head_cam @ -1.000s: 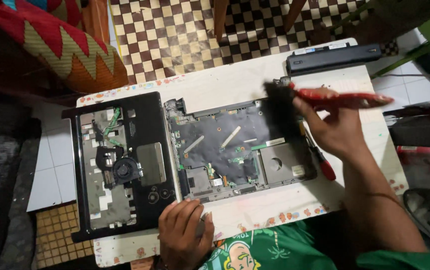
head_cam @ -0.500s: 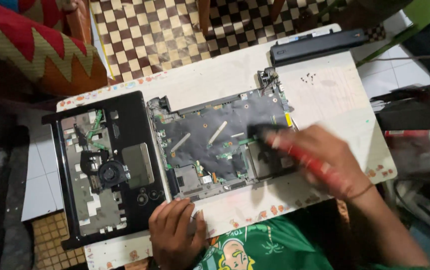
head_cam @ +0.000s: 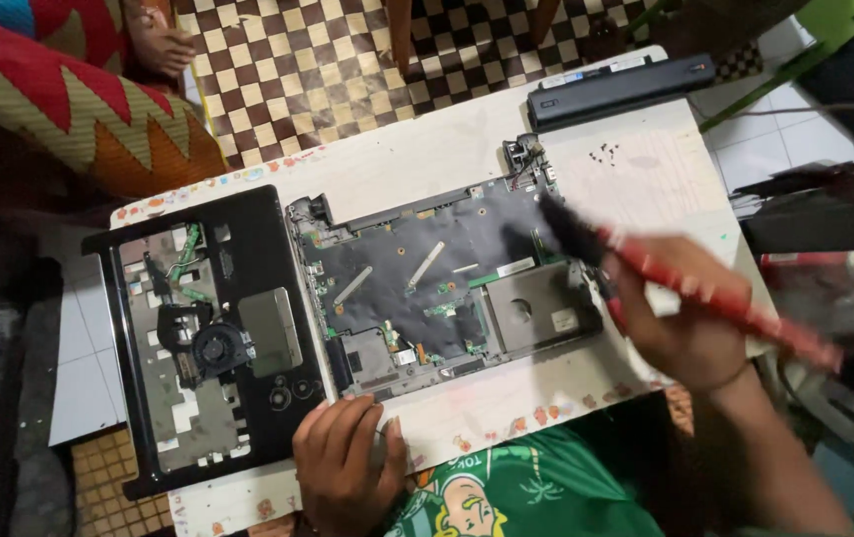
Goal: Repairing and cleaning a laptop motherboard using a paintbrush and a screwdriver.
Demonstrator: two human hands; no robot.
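The right hand [head_cam: 681, 313] is curled tight around a red-handled brush [head_cam: 646, 264], its dark bristles lying on the upper right part of the opened laptop base [head_cam: 437, 283], while the left hand [head_cam: 347, 467] rests palm down with fingers loosely spread on the white board [head_cam: 427, 159] just below the base's lower left corner, gripping nothing. Touching the base's left side lies the black laptop cover [head_cam: 258, 259] with its fan; beyond the base's upper right corner lie a long black battery [head_cam: 621, 89] and a few small screws [head_cam: 606, 154].

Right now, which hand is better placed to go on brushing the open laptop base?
The right hand: it holds the red-handled brush, bristles over the laptop base. The left hand rests at the table's near edge.
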